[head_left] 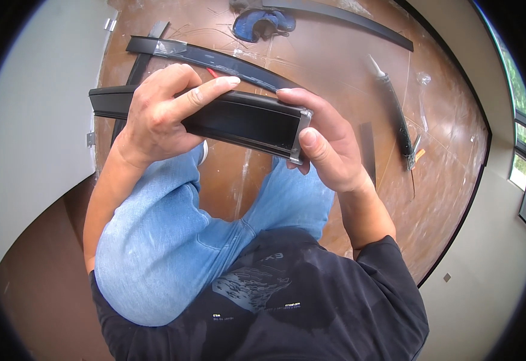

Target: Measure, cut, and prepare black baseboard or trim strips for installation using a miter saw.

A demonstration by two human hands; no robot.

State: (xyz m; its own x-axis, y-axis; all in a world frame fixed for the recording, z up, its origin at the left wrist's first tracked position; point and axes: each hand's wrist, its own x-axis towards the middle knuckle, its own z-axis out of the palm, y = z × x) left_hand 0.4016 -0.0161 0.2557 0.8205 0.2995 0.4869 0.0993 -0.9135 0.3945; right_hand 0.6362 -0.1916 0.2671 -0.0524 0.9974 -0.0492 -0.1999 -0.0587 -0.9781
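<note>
Above my knees I hold a black length of skirting board (245, 123) across my body, tilted slightly down to the right. My left hand (167, 111) wraps round its middle, the index finger stretched along the top edge. A narrow silver-grey end cap (301, 135) sits on its right end. The thumb of my right hand (329, 138) presses on that cap, while the fingers reach round the end from above and behind. A small red tip (212, 73) shows just behind my left hand; the rest of it is hidden.
Beyond the board, another black strip (215, 60) lies on the brown floor (335, 54), crossing a further strip (139, 69). At the far side are a long dark strip (359, 24) and a blue-and-black padded item (263, 25). A sealant gun (395, 111) lies on the right. A pale wall (40, 120) stands at left.
</note>
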